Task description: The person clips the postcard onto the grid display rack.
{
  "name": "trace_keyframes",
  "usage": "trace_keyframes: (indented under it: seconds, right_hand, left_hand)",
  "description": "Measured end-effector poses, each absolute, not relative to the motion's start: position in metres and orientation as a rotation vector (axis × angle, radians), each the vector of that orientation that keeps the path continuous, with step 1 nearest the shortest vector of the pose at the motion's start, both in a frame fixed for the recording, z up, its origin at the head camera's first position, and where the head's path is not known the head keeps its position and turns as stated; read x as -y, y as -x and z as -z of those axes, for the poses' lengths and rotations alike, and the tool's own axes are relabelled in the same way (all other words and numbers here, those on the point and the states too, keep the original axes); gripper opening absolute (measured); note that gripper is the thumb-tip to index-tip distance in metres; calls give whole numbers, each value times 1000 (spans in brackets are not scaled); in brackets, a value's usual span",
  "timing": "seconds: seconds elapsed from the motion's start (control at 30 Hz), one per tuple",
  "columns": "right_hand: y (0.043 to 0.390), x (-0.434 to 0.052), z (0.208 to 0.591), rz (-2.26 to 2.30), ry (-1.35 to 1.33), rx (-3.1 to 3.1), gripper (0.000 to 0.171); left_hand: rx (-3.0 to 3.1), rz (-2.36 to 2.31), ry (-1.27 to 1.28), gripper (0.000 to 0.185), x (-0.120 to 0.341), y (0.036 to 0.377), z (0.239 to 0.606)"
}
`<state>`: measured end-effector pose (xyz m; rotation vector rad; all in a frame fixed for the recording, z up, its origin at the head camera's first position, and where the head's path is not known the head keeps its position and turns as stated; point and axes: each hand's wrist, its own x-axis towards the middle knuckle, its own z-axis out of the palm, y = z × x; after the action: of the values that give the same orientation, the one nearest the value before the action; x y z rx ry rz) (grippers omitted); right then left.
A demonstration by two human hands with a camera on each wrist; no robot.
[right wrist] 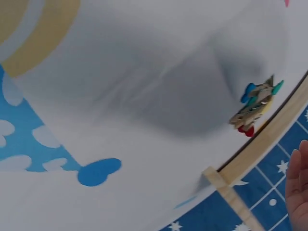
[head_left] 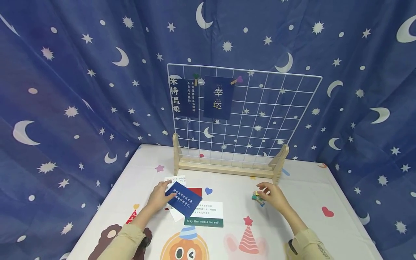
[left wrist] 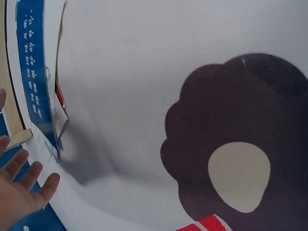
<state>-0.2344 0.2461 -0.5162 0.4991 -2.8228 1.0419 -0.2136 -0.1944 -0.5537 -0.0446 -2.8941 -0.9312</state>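
My left hand (head_left: pixel 159 196) is at the left edge of a dark blue card (head_left: pixel 185 200) with white writing, which lies on a pile of cards. In the left wrist view the fingers of that hand (left wrist: pixel 21 192) are spread, apart from the blue card (left wrist: pixel 33 72). Under and beside it are a white card with a green band (head_left: pixel 208 222), a red card (head_left: pixel 196 191) and other white cards. My right hand (head_left: pixel 273 198) hovers by a small bunch of colourful wooden clothespins (right wrist: pixel 252 106), with fingers loosely bent. The right wrist view shows this hand (right wrist: pixel 297 187) apart from them.
Behind the cards stands a white wire grid on a wooden base (head_left: pixel 224 169). Two blue cards hang there: one (head_left: pixel 183 99) by a green-topped clothespin (head_left: pixel 196 79), another (head_left: pixel 218 108) by a purple heart clothespin (head_left: pixel 238 79). A starry blue curtain (head_left: pixel 81 137) surrounds the printed tablecloth (head_left: pixel 305 195).
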Motion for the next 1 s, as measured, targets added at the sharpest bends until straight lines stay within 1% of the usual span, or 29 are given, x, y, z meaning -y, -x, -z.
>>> trace_keyframes:
  seconds: [0.13, 0.4, 0.73, 1.0]
  right_hand:
    - [235, -249, 521, -1045, -511, 2803, 23]
    - [237, -257, 532, -990, -395, 2873, 23]
    - [236, -262, 543, -984, -273, 2925, 24]
    - [237, -265, 548, -981, -236, 2918, 24]
  left_hand:
    - [2935, 803, 6, 61, 194, 214, 557]
    - [2994, 686, -43, 76, 188, 213, 559]
    - [3094, 663, -159, 92, 183, 214, 561]
    - [3124, 662, -282, 102, 177, 214, 559]
